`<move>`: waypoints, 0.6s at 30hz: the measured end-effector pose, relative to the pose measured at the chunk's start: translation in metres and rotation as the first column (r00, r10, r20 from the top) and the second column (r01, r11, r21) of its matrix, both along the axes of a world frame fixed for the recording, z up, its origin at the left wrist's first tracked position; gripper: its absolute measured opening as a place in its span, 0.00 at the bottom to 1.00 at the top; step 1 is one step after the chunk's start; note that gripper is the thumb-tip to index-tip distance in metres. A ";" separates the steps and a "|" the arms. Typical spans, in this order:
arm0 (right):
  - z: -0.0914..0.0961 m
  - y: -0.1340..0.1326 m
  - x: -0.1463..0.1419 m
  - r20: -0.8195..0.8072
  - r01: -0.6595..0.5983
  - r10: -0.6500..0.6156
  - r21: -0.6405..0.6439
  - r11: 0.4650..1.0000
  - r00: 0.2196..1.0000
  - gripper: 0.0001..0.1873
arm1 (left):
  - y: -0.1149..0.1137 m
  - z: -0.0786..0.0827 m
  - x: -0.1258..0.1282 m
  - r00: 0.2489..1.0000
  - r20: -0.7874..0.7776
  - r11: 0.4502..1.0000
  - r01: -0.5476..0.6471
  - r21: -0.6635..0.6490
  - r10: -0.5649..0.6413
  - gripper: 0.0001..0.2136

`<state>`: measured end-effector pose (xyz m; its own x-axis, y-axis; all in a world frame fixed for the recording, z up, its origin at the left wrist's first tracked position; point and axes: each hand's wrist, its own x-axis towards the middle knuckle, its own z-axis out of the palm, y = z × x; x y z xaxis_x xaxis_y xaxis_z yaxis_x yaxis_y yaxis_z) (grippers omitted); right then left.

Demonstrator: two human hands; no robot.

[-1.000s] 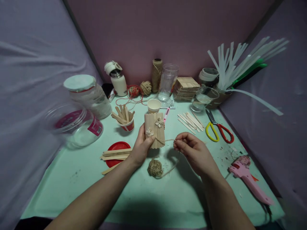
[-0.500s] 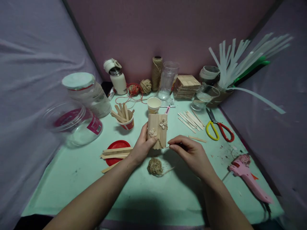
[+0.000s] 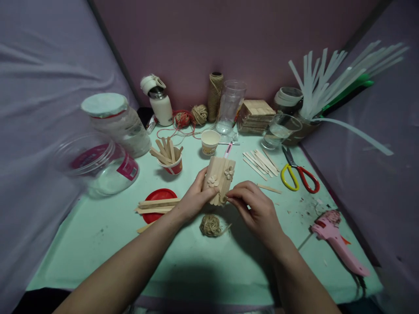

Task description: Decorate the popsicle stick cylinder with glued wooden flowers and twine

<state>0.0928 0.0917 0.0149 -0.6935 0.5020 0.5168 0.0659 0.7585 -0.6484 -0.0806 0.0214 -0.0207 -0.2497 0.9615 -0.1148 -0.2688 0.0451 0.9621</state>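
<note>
My left hand (image 3: pixel 195 196) is closed on a small holder made of wooden craft sticks (image 3: pixel 216 173), tilted to the right, with two pale flowers on its front. The left thumb presses near the lower flower. At the holder's lower right edge, my right hand (image 3: pixel 253 205) pinches the end of a thin twine, mostly hidden by the fingers. Below them on the table lies a ball of twine (image 3: pixel 210 226) with a loose end pointing right.
Craft sticks lie over a red lid (image 3: pixel 160 195) at left, beside a paper cup of sticks (image 3: pixel 173 165). Rightward are thin sticks (image 3: pixel 260 163), scissors (image 3: pixel 299 174) and a pink glue gun (image 3: pixel 340 244). Jars, glasses and twine spools line the back.
The stick holder has tilted and shifted slightly right. My right hand has come in closer to its lower edge, bringing the twine end against it.
</note>
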 end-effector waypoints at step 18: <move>-0.009 -0.005 -0.008 -0.111 0.318 -0.312 0.042 0.947 0.943 0.12 | -0.003 0.012 0.017 0.976 0.217 0.996 -0.012 -0.087 0.031 0.28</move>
